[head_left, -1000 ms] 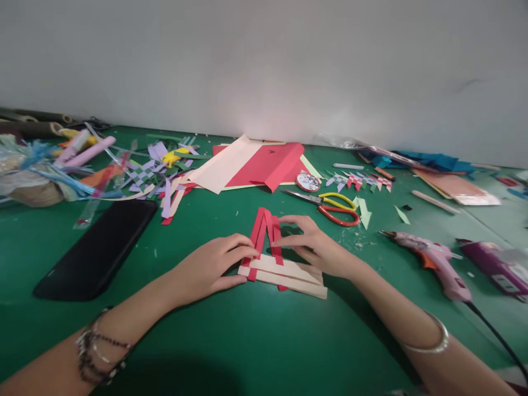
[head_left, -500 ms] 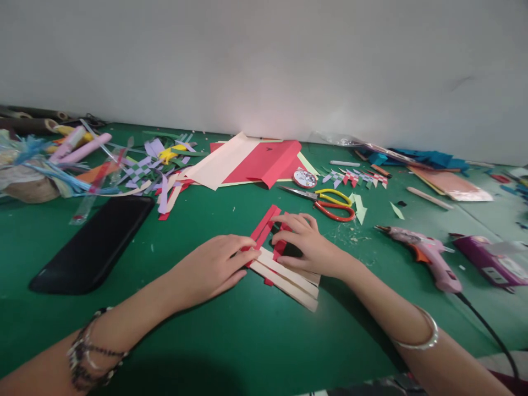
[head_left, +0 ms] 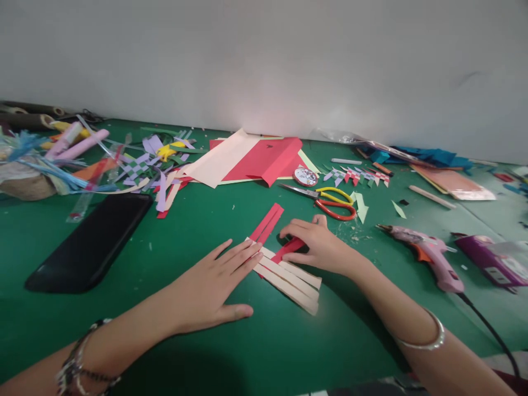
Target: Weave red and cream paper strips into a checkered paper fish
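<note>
Red paper strips (head_left: 267,221) and cream paper strips (head_left: 295,284) cross each other in a small weave on the green table. My left hand (head_left: 225,280) lies flat over the left end of the weave, fingers stretched out and thumb apart. Its fingertips press where the strips cross. At the right side, my right hand (head_left: 315,245) has its fingers curled round a separate red paper strip (head_left: 287,249), which slants over the cream ones. Part of that strip is hidden under the fingers.
Behind the hands lie scissors (head_left: 330,201), a round patterned tin (head_left: 306,176) and red paper sheets (head_left: 264,159). To the right are a pink glue gun (head_left: 429,253) with a cord and a purple box (head_left: 490,258). A black phone (head_left: 91,242) lies left, near scrap strips (head_left: 138,168).
My left hand has gone from pinching the strips' edge to lying flat with spread fingers. My right hand has shifted slightly right, bringing a red strip away from the other red ones.
</note>
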`<state>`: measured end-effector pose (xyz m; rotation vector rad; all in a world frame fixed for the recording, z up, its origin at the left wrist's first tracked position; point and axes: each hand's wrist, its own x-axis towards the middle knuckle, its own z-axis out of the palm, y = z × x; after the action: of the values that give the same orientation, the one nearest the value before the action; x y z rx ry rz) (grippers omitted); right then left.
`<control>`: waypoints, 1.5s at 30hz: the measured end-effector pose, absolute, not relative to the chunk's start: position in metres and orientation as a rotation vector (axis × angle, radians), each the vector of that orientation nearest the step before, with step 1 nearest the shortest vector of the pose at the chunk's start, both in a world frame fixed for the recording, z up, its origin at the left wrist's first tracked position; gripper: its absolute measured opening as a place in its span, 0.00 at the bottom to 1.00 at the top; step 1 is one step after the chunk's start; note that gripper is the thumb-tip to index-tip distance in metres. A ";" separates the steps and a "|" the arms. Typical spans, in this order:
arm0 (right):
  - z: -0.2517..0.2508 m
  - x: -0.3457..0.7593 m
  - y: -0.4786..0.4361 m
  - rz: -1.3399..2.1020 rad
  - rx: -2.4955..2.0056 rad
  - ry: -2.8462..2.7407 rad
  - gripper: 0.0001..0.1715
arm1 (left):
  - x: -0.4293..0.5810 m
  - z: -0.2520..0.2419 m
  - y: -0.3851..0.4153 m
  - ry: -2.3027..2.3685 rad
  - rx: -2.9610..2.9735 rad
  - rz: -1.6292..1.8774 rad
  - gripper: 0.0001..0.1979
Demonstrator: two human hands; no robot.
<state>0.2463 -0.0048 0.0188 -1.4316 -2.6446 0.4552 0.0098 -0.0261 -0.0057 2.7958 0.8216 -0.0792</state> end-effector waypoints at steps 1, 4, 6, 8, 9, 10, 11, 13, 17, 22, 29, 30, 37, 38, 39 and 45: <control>0.019 0.247 -0.005 0.500 -1.438 -2.634 0.13 | 0.010 -0.005 -0.026 0.806 2.796 -0.080 0.34; 0.021 0.248 -0.004 0.593 -1.445 -2.623 0.10 | 0.009 -0.004 -0.024 0.742 2.789 -0.109 0.34; 0.022 0.248 -0.004 0.641 -1.451 -2.630 0.11 | 0.009 -0.002 -0.023 0.716 2.771 -0.130 0.34; 0.022 0.248 -0.005 0.696 -1.442 -2.628 0.11 | 0.008 -0.001 -0.022 0.695 2.752 -0.125 0.36; 0.022 0.247 -0.005 0.716 -1.437 -2.621 0.11 | 0.008 -0.001 -0.021 0.679 2.745 -0.115 0.36; 0.022 0.247 -0.005 0.731 -1.434 -2.613 0.11 | 0.008 -0.001 -0.021 0.663 2.741 -0.103 0.37; 0.022 0.246 -0.006 0.738 -1.434 -2.603 0.11 | 0.008 -0.002 -0.020 0.645 2.738 -0.091 0.38; 0.022 0.244 -0.007 0.734 -1.439 -2.589 0.13 | 0.008 -0.002 -0.020 0.617 2.730 -0.075 0.39; 0.023 0.240 -0.010 0.704 -1.472 -2.581 0.14 | 0.007 -0.002 -0.020 0.593 2.721 -0.054 0.40; 0.026 0.240 -0.012 0.732 -1.469 -2.598 0.13 | 0.000 0.001 -0.020 0.587 2.752 -0.006 0.39; 0.028 0.240 -0.016 0.774 -1.422 -2.629 0.12 | -0.001 0.000 -0.027 0.633 2.703 -0.142 0.42; 0.028 0.239 -0.016 0.793 -1.421 -2.631 0.13 | 0.000 0.000 -0.028 0.623 2.694 -0.159 0.42; 0.023 0.232 -0.019 0.800 -1.551 -2.502 0.13 | 0.001 -0.001 -0.026 0.590 2.662 -0.157 0.43; 0.023 0.231 -0.020 0.778 -1.568 -2.499 0.13 | 0.001 -0.001 -0.025 0.586 2.659 -0.148 0.43; 0.023 0.230 -0.021 0.758 -1.581 -2.501 0.14 | 0.001 -0.001 -0.025 0.582 2.655 -0.141 0.43; 0.026 0.230 -0.024 0.769 -1.593 -2.549 0.13 | 0.000 -0.003 -0.025 0.555 2.664 -0.112 0.44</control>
<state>0.2301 -0.0244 0.0257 -1.5925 -2.5494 0.7691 0.0004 -0.0253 -0.0026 2.6641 0.5552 -0.1117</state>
